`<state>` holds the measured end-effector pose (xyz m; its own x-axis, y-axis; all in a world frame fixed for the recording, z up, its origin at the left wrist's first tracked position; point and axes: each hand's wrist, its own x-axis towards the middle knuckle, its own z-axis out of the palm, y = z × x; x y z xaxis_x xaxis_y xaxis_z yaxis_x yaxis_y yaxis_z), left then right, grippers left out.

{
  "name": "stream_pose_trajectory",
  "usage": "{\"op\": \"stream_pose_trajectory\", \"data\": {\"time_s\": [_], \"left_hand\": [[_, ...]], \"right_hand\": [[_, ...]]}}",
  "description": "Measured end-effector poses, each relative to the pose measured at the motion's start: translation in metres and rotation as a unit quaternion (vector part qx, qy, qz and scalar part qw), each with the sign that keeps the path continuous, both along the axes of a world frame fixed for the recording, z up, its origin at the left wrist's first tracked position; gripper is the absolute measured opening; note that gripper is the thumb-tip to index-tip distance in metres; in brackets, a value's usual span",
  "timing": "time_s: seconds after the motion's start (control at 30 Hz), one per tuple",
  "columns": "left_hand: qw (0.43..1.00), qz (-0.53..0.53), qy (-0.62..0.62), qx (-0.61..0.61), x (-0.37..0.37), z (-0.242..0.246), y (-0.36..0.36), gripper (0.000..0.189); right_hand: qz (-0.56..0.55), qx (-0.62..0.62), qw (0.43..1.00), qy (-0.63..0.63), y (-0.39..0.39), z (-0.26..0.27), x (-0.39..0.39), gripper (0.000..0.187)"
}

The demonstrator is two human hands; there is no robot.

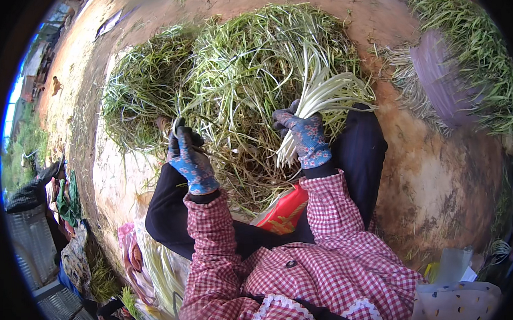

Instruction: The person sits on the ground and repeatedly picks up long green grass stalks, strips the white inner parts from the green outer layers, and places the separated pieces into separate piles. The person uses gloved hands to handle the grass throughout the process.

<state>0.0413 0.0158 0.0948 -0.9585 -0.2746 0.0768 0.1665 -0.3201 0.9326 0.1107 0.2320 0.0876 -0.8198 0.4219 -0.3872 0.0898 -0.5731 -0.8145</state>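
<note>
My right hand (305, 134), in a blue flowered glove with dark fingers, grips a bundle of pale plant stalks (323, 94). Their white ends stick out below the fist and the longer ends fan out above it. In the same kind of glove, my left hand (191, 159) pinches a thin pale stalk (176, 126) between thumb and fingers. Both hands are above the near side of a large heap of green leafy stalks (243, 73), which has brown, withered stems along its near edge. The left fingertips partly hide the stalk.
A red plastic bag (284, 210) lies between my legs. Pale stalks (160, 258) lie beside a pink checked cloth (130, 244) at lower left. Another green pile (484, 54) stands at upper right, behind a blurred purple shape (442, 78). A spotted pale bag (451, 310) sits at lower right.
</note>
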Motion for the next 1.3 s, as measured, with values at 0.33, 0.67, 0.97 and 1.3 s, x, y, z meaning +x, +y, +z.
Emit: {"op": "stream_pose_trajectory", "data": {"time_s": [0.33, 0.67, 0.97, 1.3], "left_hand": [[0.872, 0.125, 0.007, -0.473, -0.056, -0.072, -0.084, 0.028], [0.913, -0.145, -0.142, -0.354, -0.063, -0.099, -0.012, 0.022], [0.933, 0.079, 0.097, -0.337, -0.069, -0.013, -0.108, 0.013], [0.952, 0.013, -0.117, -0.282, -0.040, -0.026, -0.084, 0.014]], "right_hand": [[0.000, -0.005, 1.000, -0.028, -0.014, 0.007, -0.002, 0.031], [0.005, 0.004, 1.000, -0.007, -0.017, 0.009, -0.007, 0.028], [0.003, -0.009, 1.000, -0.013, -0.015, 0.011, -0.006, 0.027], [-0.008, 0.002, 1.000, -0.003, -0.019, 0.012, -0.005, 0.031]]}}
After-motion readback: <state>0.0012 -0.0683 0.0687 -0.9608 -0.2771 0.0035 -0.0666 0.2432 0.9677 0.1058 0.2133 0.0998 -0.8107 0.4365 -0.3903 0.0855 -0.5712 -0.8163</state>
